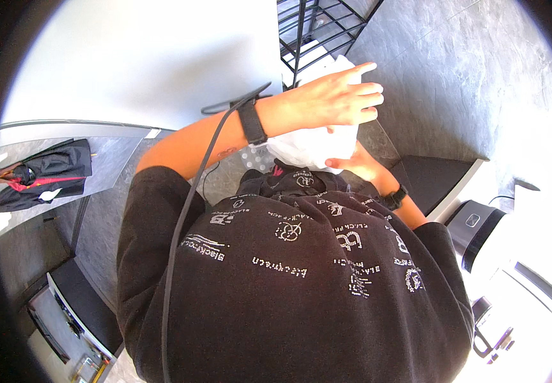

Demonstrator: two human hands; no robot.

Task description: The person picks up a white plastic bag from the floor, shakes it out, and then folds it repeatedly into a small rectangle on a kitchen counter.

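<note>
A crumpled white bundle [321, 143], a bag or a cloth washed out by glare, is between my two hands in front of my body. Across its upper part lies my left hand [338, 98], with several fingers stretched out and spread past its right edge. The palm side is hidden, so how firmly it grips cannot be seen. My right hand [359, 163] holds the bundle from below and the right. Its thumb rests on the near face, and its other fingers are behind the bundle. Each wrist wears a black band.
A large white panel [137, 57] fills the upper left, beside a black wire rack [302, 33]. A dark cable [182, 215] runs over my left arm. Dark clothing [60, 174] lies at left. At right, a grey-and-black device [479, 230] stands on a white surface near a black-topped unit [438, 179].
</note>
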